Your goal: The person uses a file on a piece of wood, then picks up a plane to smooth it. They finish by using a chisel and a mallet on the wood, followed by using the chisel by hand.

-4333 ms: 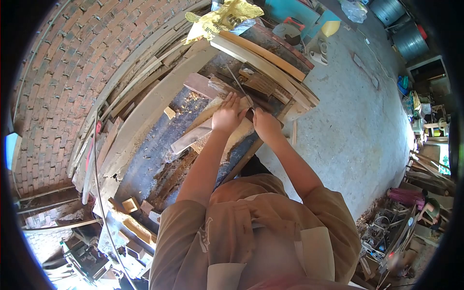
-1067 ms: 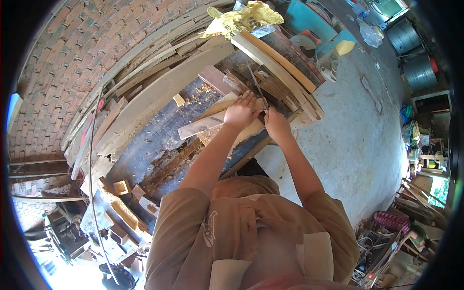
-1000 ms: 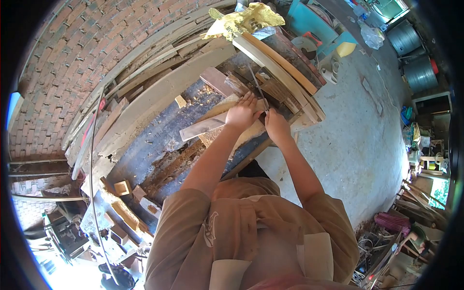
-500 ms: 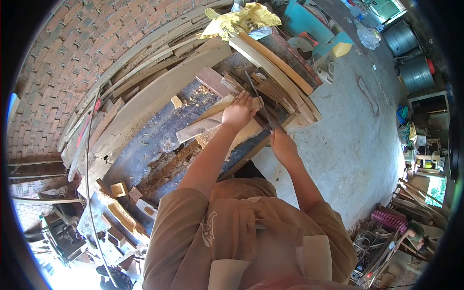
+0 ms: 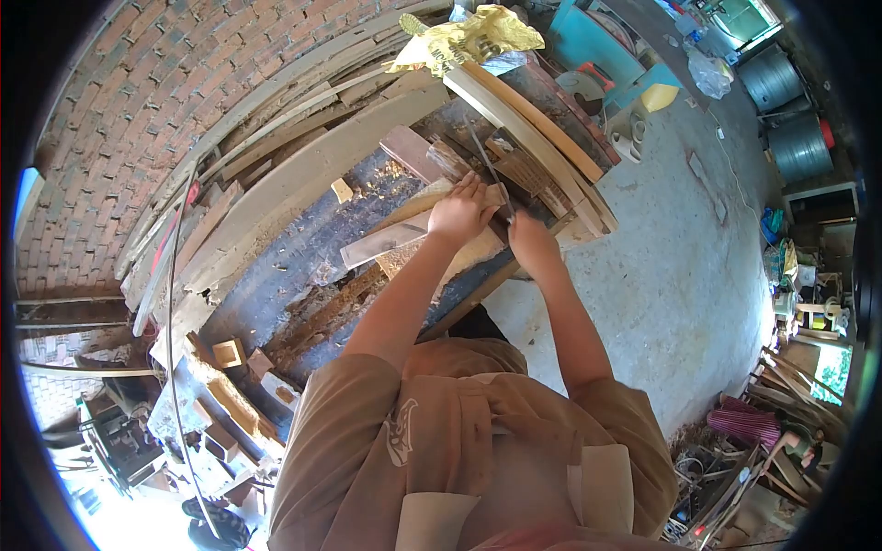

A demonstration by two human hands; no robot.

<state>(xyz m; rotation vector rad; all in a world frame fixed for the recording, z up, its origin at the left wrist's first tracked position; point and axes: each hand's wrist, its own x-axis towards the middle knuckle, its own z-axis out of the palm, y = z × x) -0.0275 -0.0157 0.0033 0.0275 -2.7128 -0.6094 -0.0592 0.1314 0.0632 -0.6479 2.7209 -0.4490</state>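
Note:
My left hand (image 5: 462, 213) presses down on a wooden piece (image 5: 497, 196), its fingers curled over the far side near the end. In my right hand (image 5: 535, 244) is a long, narrow, dark blade that looks like a saw (image 5: 481, 154). It slants away from me, crossing right by the piece's end, just beyond my left fingertips. The grip inside my right fist is hidden. Just left of my left hand a greyish board (image 5: 375, 244) lies on the worn workbench (image 5: 276, 275). A brown wood block (image 5: 410, 152) rests behind the hand.
Long planks (image 5: 528, 129) lie along the bench's right end, near a yellow sack (image 5: 478, 39). A small wood offcut (image 5: 342, 190) and shavings are scattered on the bench. More boards are stacked against the brick wall (image 5: 119, 147). Concrete floor (image 5: 634, 303) extends to the right.
My right hand has pushed the saw forward, away from my body, closer to my left hand. My left hand keeps its hold on the wooden piece. The view has shifted slightly.

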